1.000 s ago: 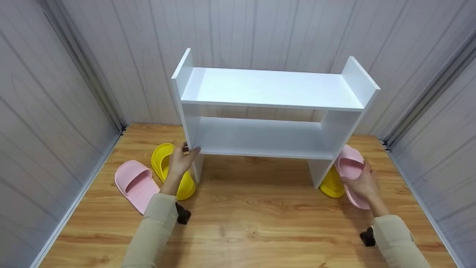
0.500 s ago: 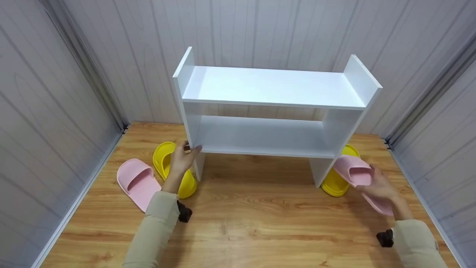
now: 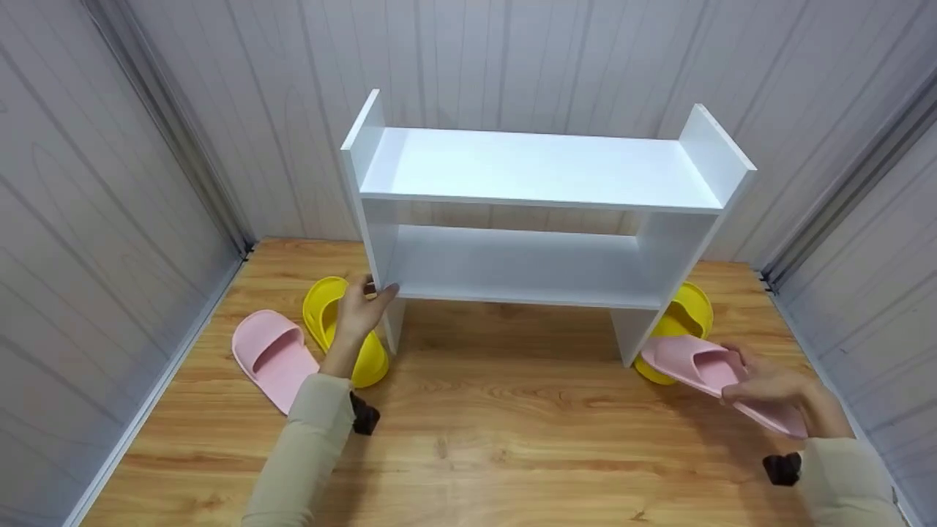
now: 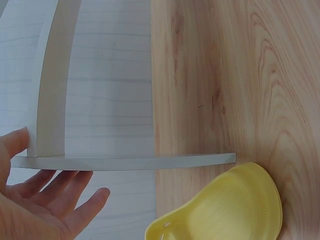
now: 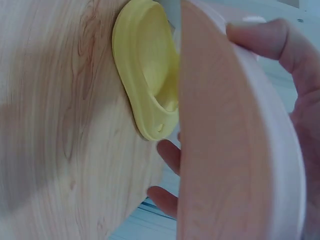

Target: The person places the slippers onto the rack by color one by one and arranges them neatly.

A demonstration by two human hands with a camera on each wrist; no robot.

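A white two-tier shelf [image 3: 542, 170] stands on the wooden floor. My left hand [image 3: 357, 315] grips its left side panel at the lower board; in the left wrist view the thumb is inside and the fingers outside. At the right, my right hand [image 3: 768, 382] holds a pink slipper [image 3: 681, 356] around its middle, sole toward the right wrist camera. The slipper's toe overlaps a yellow clog [image 3: 692, 307] beside the shelf's right panel. Left of the shelf lie another yellow clog [image 3: 372, 366], partly behind my left wrist, and a second pink slipper [image 3: 265, 338].
Wood-patterned panel walls [image 3: 505, 66] close in the back and both sides. Wooden floor [image 3: 468, 446] extends in front of the shelf and beneath its lower board [image 3: 512, 263].
My right hand has carried the pink slipper right and toward me, its toe swinging leftward, exposing more of the right yellow clog. My left hand keeps its grip on the shelf.
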